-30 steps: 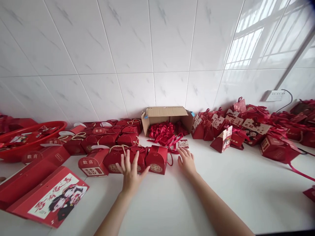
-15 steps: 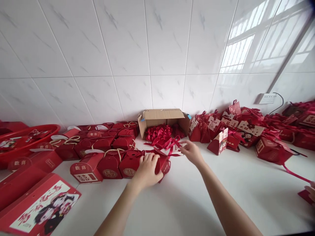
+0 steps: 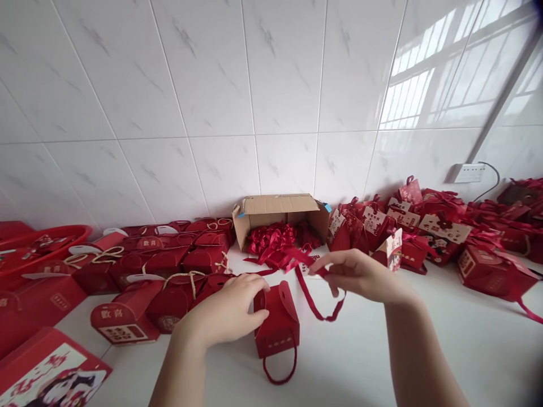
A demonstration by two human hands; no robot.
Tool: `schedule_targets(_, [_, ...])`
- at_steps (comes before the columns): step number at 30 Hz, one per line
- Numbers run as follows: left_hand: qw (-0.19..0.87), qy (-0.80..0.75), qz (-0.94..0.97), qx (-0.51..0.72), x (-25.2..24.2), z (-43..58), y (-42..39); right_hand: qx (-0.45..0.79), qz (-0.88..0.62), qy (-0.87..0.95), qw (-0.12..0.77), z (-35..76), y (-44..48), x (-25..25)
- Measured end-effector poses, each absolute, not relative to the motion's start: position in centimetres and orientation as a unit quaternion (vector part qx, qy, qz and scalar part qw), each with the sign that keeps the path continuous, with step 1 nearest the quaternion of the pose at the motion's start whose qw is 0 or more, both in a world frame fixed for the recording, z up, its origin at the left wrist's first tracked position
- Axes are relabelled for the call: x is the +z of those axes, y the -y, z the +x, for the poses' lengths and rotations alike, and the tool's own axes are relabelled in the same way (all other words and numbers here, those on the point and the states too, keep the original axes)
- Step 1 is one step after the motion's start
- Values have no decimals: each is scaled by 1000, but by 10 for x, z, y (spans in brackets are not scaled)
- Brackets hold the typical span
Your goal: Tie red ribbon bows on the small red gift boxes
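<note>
Two bare hands are at work over our white tabletop (image 3: 348, 362). With our left hand (image 3: 231, 310) we hold a small red cardboard box (image 3: 280, 322) by its left side, thumb and fingers bent around the upper edge. It stands in the middle, on the near side, a thin dark-red cord loop (image 3: 280, 382) hanging toward us. Our right hand (image 3: 358, 274), farther right, pinches a shiny dark-red ribbon (image 3: 326, 318) in narrowed fingertips. Beyond, we see an open brown cardboard carton (image 3: 282, 204) with heaped red ribbons (image 3: 271, 240).
</note>
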State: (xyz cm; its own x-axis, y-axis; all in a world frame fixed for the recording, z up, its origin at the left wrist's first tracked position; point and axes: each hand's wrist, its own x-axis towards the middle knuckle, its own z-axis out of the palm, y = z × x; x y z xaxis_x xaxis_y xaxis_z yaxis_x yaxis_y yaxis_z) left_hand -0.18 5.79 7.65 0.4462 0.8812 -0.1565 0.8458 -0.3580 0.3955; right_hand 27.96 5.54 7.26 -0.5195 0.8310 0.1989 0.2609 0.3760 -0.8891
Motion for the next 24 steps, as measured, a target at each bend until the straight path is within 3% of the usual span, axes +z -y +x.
schedule_targets(3, [213, -528, 822, 19, 66, 9, -70, 416, -334, 820, 206, 277, -60, 68])
schedule_targets(8, [244, -509, 826, -12, 54, 27, -91, 431, -333, 830, 122, 277, -64, 63])
schedule_targets(14, [256, -460, 850, -6, 51, 30, -96, 430, -389, 809, 96, 283, -65, 65])
schedule_targets(24, [253, -446, 858, 35, 52, 29, -99, 394, -354, 843, 89, 272, -76, 60])
